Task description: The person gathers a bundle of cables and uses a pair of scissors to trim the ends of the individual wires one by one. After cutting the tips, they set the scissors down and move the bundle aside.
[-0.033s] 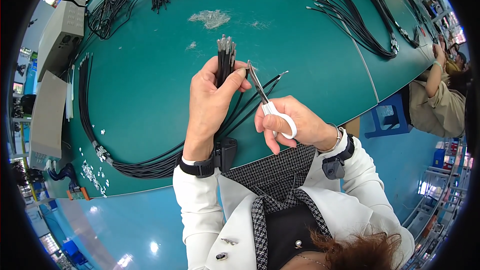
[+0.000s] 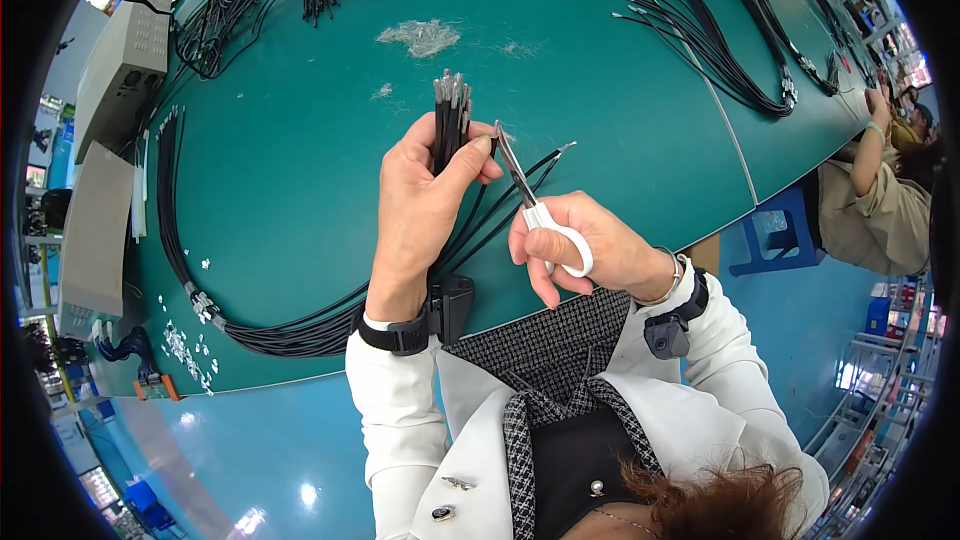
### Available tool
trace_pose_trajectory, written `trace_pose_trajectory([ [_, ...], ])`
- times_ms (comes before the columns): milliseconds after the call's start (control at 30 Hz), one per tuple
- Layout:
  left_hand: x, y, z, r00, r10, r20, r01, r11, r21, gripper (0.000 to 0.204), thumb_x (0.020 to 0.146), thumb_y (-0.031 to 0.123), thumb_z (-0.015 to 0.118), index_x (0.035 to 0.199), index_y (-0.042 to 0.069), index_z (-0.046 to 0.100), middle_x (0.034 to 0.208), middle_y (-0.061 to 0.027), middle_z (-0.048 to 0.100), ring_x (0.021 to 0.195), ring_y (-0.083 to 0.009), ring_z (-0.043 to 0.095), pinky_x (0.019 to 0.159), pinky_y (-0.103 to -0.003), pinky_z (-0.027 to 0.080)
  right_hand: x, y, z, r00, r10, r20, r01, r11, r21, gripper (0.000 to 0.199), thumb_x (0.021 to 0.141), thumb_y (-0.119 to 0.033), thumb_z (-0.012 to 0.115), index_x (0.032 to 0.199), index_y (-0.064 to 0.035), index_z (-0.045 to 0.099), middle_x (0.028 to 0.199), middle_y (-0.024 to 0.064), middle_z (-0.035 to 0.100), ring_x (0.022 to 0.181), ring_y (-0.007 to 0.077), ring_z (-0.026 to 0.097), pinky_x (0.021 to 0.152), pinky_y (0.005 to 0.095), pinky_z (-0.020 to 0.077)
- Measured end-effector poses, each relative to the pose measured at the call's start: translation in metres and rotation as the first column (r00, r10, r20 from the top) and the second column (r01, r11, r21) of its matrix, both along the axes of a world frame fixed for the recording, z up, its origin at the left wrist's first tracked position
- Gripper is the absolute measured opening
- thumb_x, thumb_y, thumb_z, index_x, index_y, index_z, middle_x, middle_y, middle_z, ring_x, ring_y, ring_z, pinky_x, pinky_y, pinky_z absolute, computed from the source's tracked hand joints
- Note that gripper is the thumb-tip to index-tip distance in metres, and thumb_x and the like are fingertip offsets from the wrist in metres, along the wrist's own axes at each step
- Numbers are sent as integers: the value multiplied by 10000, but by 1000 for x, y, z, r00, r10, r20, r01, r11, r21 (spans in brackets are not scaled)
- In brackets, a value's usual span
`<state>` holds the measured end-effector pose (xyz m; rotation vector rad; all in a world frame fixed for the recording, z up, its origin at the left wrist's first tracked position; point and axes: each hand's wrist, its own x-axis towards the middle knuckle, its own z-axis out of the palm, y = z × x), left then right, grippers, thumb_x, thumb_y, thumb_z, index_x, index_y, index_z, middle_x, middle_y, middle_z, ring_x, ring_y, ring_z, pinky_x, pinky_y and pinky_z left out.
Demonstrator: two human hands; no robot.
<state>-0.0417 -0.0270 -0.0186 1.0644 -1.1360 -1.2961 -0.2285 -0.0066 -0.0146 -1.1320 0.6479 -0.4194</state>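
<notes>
1. The left hand (image 2: pixel 425 202) is gripping a bundle of black cables (image 2: pixel 450 118) upright, fingers and thumb clamped around it, with the stripped silvery ends sticking up just above the fingertips.
2. The right hand (image 2: pixel 580 245) is holding white-handled scissors (image 2: pixel 540 210), fingers closed through the loop; the blades are pointing up and left, their tips nearly touching the left thumb, and I cannot tell whether they are parted.
3. Below the left hand, the cables are trailing down past the wrist and curving away to the left across the green table (image 2: pixel 300 190).
4. Beyond the left hand's fingertips, a small pile of pale wire trimmings (image 2: pixel 420 36) is lying on the table.
5. Far to the right of the right hand, another person (image 2: pixel 875 200) is sitting at the table.
</notes>
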Motion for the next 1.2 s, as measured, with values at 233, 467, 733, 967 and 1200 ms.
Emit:
trace_pose_trajectory([
  [233,0,1,1,1000,17,-3,-17,1000,-6,140,874,62,598,975,-32,612,779,-47,630,696,-97,604,644,-222,481,2,1,0,1000,-21,13,21,1000,15,360,972,-353,492,854,-15,534,551,87,605,335,36,411,330,175,277],
  [467,0,0,0,1000,14,20,-14,1000,4,145,870,65,603,975,-34,611,776,-44,629,700,-96,603,646,-222,483,3,1,0,999,-33,-3,33,999,12,354,971,-338,501,832,-14,533,538,80,594,336,37,411,331,176,274],
  [733,1,-2,-1,999,9,39,-8,1000,-7,148,873,68,600,971,-43,607,809,-68,645,702,-103,608,658,-228,491,6,2,-13,997,-78,-12,78,997,-27,364,962,-347,512,818,-13,535,548,71,595,370,43,441,351,187,298],
  [967,1,-5,-4,999,9,-34,-9,1000,3,133,883,64,585,947,-52,601,903,-117,664,720,-130,637,675,-250,516,-4,1,0,998,-70,-6,70,998,-1,428,951,-418,508,807,-16,547,549,67,599,364,41,424,355,187,297],
  [1200,2,-6,-6,1000,2,-23,-2,1000,-1,125,881,59,585,935,-52,599,841,-97,661,715,-129,637,675,-247,516,-1,-1,4,996,3,-87,-4,1000,-14,451,923,-451,543,774,-26,563,527,59,590,349,44,404,356,198,294],
])
